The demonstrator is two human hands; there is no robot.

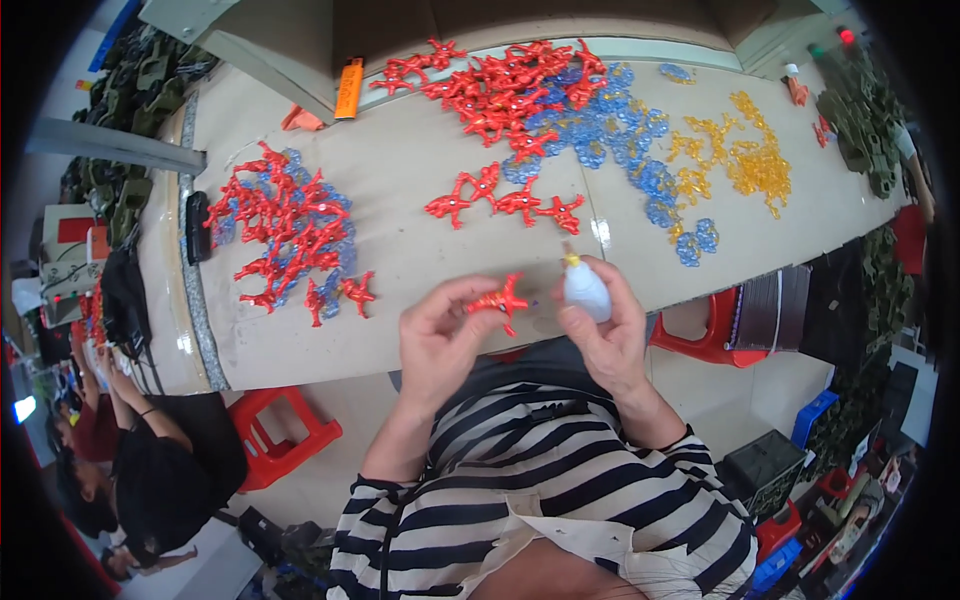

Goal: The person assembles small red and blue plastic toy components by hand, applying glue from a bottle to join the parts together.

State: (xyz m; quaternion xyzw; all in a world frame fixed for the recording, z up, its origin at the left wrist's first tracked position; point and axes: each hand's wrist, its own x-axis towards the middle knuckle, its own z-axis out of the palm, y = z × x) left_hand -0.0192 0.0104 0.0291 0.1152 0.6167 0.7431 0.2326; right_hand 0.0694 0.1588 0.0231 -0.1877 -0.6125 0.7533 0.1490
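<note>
Between the thumb and fingers of my left hand (pixel 440 335) is a small red plastic figure (pixel 508 303) with limbs that stick out. My right hand (pixel 612 335) grips a white squeeze bottle (pixel 587 292) with a narrow yellowish tip, held upright and apart from the figure. Both hands are over the near edge of the table. Beyond them lie a few loose red figures (pixel 517 203). Behind those, a large heap of red figures (pixel 500 90) borders a spread of clear blue pieces (pixel 640 140). Clear yellow pieces (pixel 760 165) lie farther right.
At the left, another pile of red figures (pixel 290 225) rests on blue pieces. An orange box-like strip (pixel 349 88) stands by the shelf's leg. Red stools (pixel 285 435) flank me below the table. Another person (pixel 165 470) sits at the far left.
</note>
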